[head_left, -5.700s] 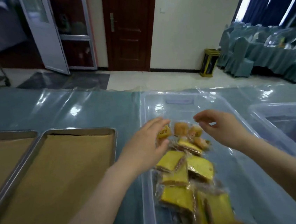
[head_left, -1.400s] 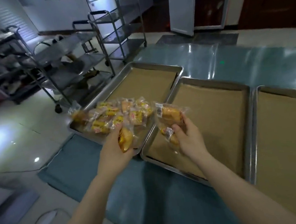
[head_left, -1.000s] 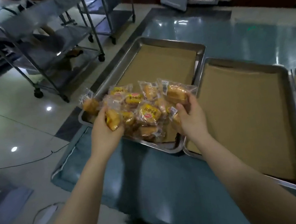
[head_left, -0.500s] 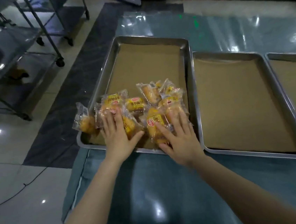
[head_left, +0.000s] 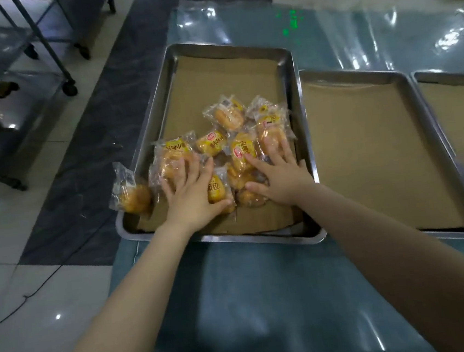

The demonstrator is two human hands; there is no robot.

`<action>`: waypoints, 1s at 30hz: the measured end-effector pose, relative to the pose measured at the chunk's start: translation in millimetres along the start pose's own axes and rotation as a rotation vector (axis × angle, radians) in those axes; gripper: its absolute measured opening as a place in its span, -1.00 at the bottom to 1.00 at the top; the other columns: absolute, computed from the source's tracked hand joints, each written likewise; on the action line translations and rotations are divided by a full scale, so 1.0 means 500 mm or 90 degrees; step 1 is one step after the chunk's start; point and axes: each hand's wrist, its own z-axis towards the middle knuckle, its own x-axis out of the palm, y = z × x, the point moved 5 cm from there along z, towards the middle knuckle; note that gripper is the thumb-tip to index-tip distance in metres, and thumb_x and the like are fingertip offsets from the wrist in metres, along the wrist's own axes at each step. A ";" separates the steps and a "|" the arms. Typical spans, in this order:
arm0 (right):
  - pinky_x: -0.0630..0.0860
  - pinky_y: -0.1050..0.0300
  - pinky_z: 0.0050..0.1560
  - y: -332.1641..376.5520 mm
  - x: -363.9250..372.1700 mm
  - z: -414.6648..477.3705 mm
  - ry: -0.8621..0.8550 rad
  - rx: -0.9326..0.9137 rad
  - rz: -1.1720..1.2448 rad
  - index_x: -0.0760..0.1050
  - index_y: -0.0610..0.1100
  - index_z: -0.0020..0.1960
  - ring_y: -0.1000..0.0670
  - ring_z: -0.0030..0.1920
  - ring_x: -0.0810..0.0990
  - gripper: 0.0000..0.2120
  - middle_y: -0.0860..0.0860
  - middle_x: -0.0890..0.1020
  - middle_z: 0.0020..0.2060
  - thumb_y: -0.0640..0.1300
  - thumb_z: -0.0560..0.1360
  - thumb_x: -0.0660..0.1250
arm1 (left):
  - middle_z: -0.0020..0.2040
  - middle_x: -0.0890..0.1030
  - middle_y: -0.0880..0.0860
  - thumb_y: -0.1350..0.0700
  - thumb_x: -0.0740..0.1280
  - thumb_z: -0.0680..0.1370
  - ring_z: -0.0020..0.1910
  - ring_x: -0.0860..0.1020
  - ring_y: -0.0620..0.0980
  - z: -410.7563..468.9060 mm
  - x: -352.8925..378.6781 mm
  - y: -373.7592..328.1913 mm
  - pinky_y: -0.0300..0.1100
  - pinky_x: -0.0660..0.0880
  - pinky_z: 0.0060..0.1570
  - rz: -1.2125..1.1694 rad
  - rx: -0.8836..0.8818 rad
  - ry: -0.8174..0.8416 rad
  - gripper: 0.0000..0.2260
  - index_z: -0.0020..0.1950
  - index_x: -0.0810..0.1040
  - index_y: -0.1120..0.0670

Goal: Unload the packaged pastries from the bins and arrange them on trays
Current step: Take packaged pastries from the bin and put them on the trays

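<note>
Several packaged yellow pastries [head_left: 215,141] lie in a loose pile in the near half of the leftmost steel tray [head_left: 157,106], which is lined with brown paper. One packet [head_left: 129,192] hangs over the tray's left rim. My left hand [head_left: 191,193] lies flat on the pile's left side, fingers spread, thumb against a packet. My right hand [head_left: 278,175] lies flat on the pile's right side, fingers spread over the packets. Neither hand grips a packet.
A second paper-lined tray [head_left: 451,152] sits right beside the first, and a third tray [head_left: 421,77] shows at the right edge. All stand on a blue table under clear plastic [head_left: 267,301]. Wheeled steel racks [head_left: 48,46] stand on the tiled floor to the left.
Both hands carried packets from the bin to the left tray, set them down on the pile and let go. Since half a second ago they rest flat on the packets, little moved.
</note>
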 end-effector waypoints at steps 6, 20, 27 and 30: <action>-0.01 -0.35 0.43 0.005 -0.063 -0.046 -0.151 -0.022 0.125 -0.17 0.25 0.51 -0.24 0.49 -0.28 -0.26 0.14 -0.23 0.53 0.32 0.49 0.17 | 0.53 -0.26 -0.05 -0.30 0.35 0.37 0.48 -0.25 0.01 0.009 -0.055 -0.027 0.20 -0.37 0.23 0.037 0.026 -0.085 -0.01 0.47 -0.34 -0.17; 0.40 0.04 0.20 -0.260 -0.271 -0.289 -0.333 -0.122 0.085 0.40 -0.09 0.36 -0.14 0.25 0.46 -0.61 -0.07 0.50 0.29 -0.03 0.56 0.23 | 0.53 0.12 -0.03 -0.05 0.26 0.53 0.49 0.10 -0.01 -0.031 -0.151 -0.439 -0.12 -0.01 0.39 0.062 0.209 -0.206 -0.40 0.51 0.09 -0.12; 0.30 0.08 0.28 -0.560 -0.398 -0.478 -0.426 -0.116 0.057 0.41 -0.08 0.36 -0.09 0.29 0.42 -0.61 -0.05 0.52 0.27 -0.05 0.55 0.25 | 0.51 0.18 -0.01 0.03 0.28 0.54 0.48 0.11 -0.03 -0.060 -0.121 -0.798 -0.09 0.06 0.40 0.014 0.249 -0.266 -0.40 0.52 0.09 -0.08; 0.35 0.05 0.25 -0.654 -0.449 -0.523 -0.453 -0.107 0.070 0.40 -0.07 0.37 -0.06 0.29 0.41 -0.61 -0.03 0.52 0.27 -0.04 0.55 0.25 | 0.52 0.17 -0.01 0.05 0.27 0.55 0.49 0.08 -0.05 -0.058 -0.120 -0.920 -0.06 0.03 0.46 0.003 0.281 -0.269 -0.41 0.52 0.09 -0.03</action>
